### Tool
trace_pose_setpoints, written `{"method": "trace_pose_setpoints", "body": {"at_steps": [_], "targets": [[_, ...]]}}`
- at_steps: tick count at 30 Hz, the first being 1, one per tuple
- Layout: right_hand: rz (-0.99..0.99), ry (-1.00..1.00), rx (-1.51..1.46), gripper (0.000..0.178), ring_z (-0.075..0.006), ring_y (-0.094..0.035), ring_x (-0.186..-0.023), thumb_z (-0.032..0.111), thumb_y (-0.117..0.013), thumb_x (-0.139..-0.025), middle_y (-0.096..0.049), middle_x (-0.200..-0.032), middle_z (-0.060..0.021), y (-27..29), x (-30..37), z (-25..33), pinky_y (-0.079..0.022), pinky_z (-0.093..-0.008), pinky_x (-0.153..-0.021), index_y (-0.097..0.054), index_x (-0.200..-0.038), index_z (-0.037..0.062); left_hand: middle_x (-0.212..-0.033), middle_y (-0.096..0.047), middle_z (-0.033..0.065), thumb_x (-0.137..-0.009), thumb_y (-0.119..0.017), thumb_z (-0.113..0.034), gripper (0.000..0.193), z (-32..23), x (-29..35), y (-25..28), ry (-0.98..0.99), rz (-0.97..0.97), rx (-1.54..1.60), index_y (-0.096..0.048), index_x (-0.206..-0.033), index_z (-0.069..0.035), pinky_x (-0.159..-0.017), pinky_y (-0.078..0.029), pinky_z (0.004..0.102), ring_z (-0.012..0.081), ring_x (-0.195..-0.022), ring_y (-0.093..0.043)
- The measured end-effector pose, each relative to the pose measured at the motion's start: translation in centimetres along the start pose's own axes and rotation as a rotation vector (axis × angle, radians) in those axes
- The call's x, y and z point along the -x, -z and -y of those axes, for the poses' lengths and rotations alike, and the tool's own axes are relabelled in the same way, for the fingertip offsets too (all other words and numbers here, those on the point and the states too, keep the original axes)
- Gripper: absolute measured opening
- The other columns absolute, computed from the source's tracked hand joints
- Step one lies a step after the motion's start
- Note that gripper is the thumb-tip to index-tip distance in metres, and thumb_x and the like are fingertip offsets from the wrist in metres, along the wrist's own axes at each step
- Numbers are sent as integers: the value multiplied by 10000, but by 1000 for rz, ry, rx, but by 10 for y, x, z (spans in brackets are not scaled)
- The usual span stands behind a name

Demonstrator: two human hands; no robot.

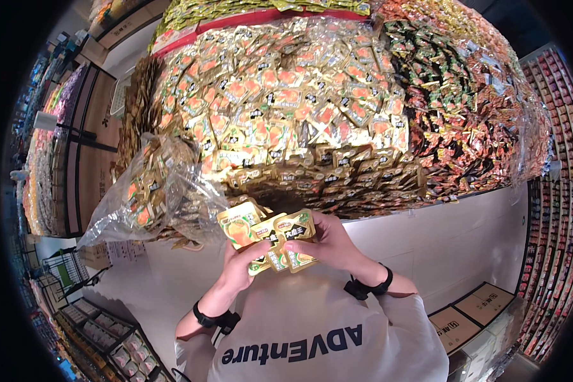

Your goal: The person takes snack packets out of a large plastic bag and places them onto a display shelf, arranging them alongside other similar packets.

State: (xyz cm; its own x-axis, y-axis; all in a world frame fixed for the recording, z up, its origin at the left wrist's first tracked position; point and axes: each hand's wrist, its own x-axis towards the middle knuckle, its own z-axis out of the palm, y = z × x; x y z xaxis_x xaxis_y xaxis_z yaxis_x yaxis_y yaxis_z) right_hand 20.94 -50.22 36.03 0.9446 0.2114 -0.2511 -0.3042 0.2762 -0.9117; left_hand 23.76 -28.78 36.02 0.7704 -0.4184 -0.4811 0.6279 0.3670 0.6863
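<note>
Several small gold packets with an orange fruit picture and green accents are fanned out between my hands, close to my chest. My left hand is closed on the left side of the fan, its thumb lying across the front. From the other side, my right hand grips the rest, with the thumb pressed on a packet. Beyond them spreads a large heap of matching gold packets, its front edge stacked in rows. The fingers behind the packets are hidden.
A clear plastic bag of gold packets sits at the heap's left front corner. Black, green and red packets fill the right side. A white display front stands below. Shelves line the right; a shopping cart is at left.
</note>
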Motion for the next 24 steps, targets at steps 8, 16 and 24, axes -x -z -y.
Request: {"method": "trace_pose_setpoints", "body": {"at_steps": [8, 16, 24], "targets": [[-175, 27, -66, 303, -57, -631, -938, 29, -746, -888, -709, -1079, -27, 9, -20, 15, -527, -249, -831, -633, -1167, -7, -1186, -650, 131, -914, -606, -1, 430, -1, -4, 7, -108, -259, -43, -485, -1326, -24, -873, -596, 406, 249, -1028, -683], [-482, 200, 27, 185, -58, -509, -494, 88, -779, -852, -627, -692, -11, 114, -146, 135, -355, -231, -407, -647, -958, 14, -1126, -675, 206, -902, -599, -17, 396, -1, -6, 12, -94, -283, 58, -493, -1283, 4, -827, -608, 400, 274, -972, -704], [-491, 67, 292, 619, -253, -659, -1016, 294, -779, -875, -655, -1096, -211, 207, -266, 123, -591, -327, -740, -500, -1238, -123, -1152, -657, 114, -906, -626, 47, 418, 6, 1, 17, -56, -179, 97, -497, -1299, -17, -843, -591, 365, 209, -1001, -684]]}}
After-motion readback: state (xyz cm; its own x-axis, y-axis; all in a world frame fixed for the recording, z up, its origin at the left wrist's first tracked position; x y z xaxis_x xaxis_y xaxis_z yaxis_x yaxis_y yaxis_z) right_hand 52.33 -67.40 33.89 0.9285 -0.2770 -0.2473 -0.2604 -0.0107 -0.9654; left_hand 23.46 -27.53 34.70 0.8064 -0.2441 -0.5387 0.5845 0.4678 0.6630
